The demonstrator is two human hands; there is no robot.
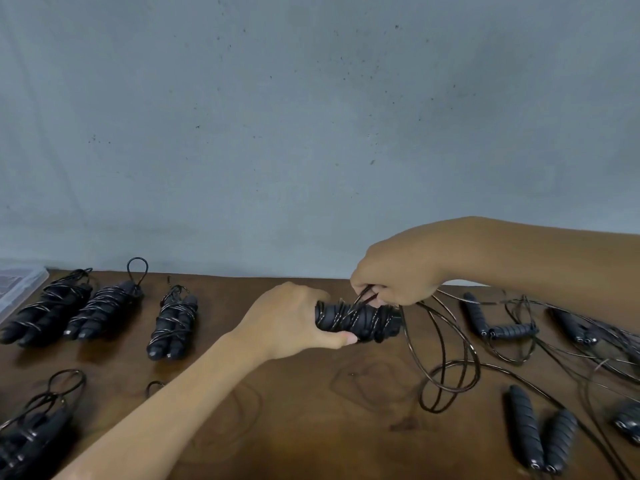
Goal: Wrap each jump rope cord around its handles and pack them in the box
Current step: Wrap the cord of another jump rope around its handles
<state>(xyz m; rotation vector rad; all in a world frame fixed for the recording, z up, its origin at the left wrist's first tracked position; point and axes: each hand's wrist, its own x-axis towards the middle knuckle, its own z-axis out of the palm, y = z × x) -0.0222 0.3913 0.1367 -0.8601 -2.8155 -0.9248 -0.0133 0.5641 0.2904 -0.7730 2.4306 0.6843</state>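
My left hand (291, 318) grips a pair of black ribbed jump rope handles (360, 322), held level above the brown table, with dark cord wound round them. My right hand (394, 277) pinches the cord (363, 296) just above the handles' right end. The loose rest of that cord (446, 372) hangs down in loops onto the table to the right. A clear plastic box (19, 289) shows at the far left edge by the wall.
Three wrapped rope bundles (104, 310) lie in a row at the back left, and another (31, 431) at the front left. Unwrapped handles (540, 429) and tangled cords (498, 329) cover the right side of the table (294, 410). A grey wall stands right behind.
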